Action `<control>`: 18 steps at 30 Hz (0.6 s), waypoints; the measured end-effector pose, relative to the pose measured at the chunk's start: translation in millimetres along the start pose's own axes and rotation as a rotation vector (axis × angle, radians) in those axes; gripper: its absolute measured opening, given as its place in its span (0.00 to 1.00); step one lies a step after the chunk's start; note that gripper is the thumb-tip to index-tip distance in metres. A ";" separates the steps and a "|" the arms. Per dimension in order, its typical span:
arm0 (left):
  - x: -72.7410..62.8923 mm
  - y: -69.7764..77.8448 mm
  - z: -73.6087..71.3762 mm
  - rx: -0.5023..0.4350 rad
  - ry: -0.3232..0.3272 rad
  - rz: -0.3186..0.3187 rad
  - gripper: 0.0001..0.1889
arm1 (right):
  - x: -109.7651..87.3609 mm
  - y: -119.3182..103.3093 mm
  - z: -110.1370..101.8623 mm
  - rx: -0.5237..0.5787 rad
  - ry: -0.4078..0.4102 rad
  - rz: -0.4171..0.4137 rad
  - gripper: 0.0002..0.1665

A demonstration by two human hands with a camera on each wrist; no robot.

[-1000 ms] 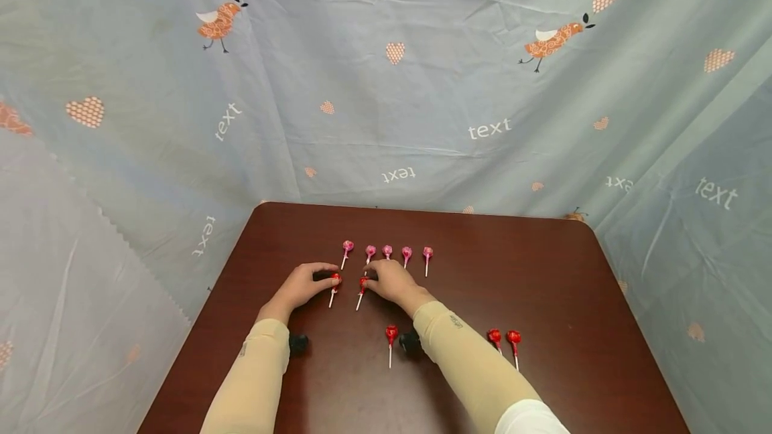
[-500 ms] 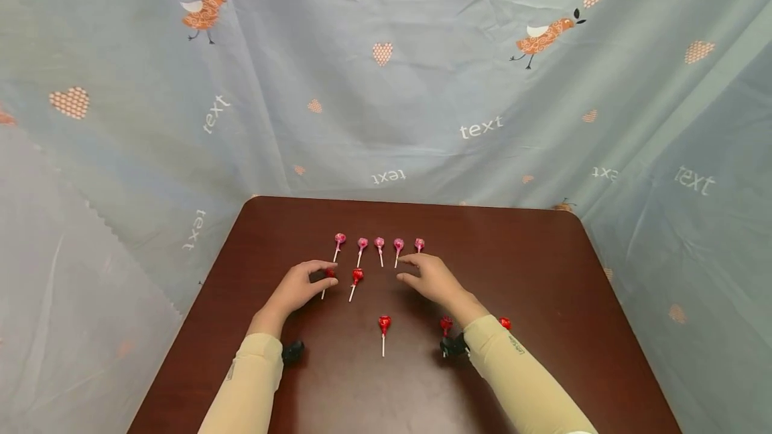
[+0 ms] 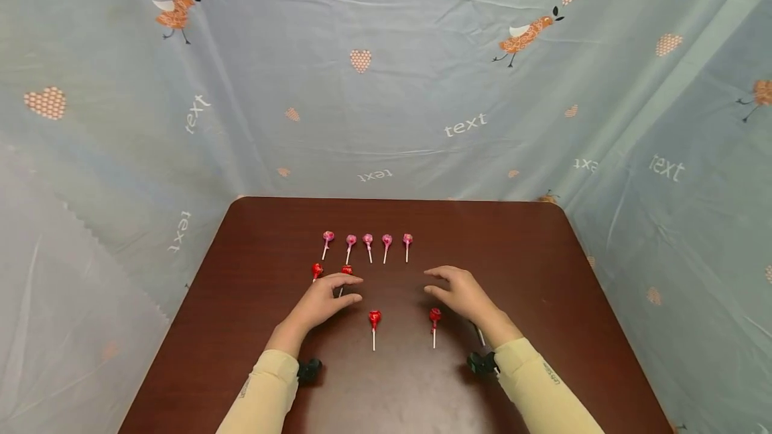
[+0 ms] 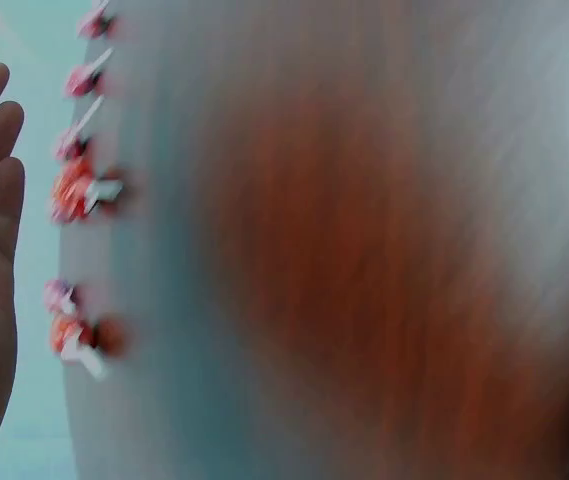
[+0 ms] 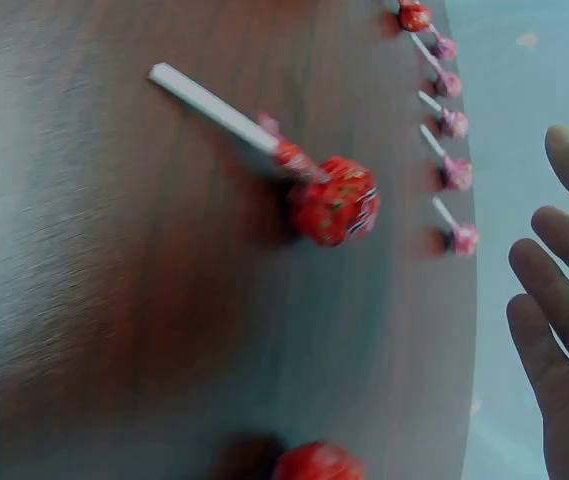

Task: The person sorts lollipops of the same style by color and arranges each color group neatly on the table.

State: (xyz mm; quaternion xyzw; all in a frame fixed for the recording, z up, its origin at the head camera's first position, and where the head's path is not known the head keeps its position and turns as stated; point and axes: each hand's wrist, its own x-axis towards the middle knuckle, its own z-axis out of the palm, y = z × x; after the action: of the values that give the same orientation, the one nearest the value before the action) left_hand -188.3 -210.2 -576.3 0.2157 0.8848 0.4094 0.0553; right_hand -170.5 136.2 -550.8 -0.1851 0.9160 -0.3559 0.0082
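My left hand point(image 3: 326, 301) hovers over the table with fingers extended and holds nothing. Just beyond it lie two red lollipops; the left one point(image 3: 317, 268) is half covered, and the hand crosses the stick of the other red lollipop point(image 3: 346, 269). My right hand point(image 3: 466, 295) is also off the table, its fingers relaxed and apart. Nearest to it is a red lollipop point(image 3: 435, 315), large in the right wrist view. Between the hands, closer to me, lies another red lollipop point(image 3: 374, 318). A further red lollipop point(image 5: 319, 464) is mostly hidden by my right arm in the head view.
Several pink lollipops point(image 3: 368, 238) form a row toward the far side of the brown table point(image 3: 482, 233), sticks toward me. A pale blue printed curtain point(image 3: 410, 106) hangs behind and around the table. Dark wrist cameras point(image 3: 482, 363) sit under both wrists.
My right hand has moved away to the right from the second red lollipop. My left hand has left the leftmost red lollipop, shifting right and toward me. The head view has turned slightly right.
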 end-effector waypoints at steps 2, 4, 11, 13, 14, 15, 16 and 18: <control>-0.7 1.9 7.6 -0.016 -0.019 0.001 0.23 | -6.6 2.4 -0.6 0.007 -0.003 0.001 0.23; -1.1 2.8 14.7 -0.032 -0.028 0.006 0.22 | -12.8 4.8 -0.1 0.016 -0.004 0.002 0.23; -7.4 2.2 36.0 -0.063 -0.024 0.018 0.20 | -29.4 13.6 10.2 0.035 -0.030 0.022 0.23; -9.8 0.9 41.1 -0.058 -0.023 0.026 0.19 | -32.2 15.5 13.8 0.029 -0.025 0.011 0.22; -10.9 0.4 43.3 -0.059 -0.022 0.034 0.19 | -33.4 16.4 15.4 0.022 -0.020 0.005 0.22; -11.9 -0.1 45.2 -0.058 -0.023 0.042 0.19 | -34.6 17.1 16.9 0.020 -0.019 0.006 0.21; -12.9 -0.4 46.8 -0.052 -0.024 0.053 0.18 | -35.9 17.8 18.2 0.018 -0.020 0.007 0.21; -14.3 -1.2 49.8 -0.035 -0.026 0.065 0.18 | -38.7 18.7 20.9 0.008 -0.016 -0.003 0.20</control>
State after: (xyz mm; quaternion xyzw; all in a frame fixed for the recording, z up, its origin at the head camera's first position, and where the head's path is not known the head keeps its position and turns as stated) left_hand -162.2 -182.1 -611.2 0.2488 0.8691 0.4237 0.0572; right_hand -137.6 148.6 -583.1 -0.1890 0.9143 -0.3580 0.0156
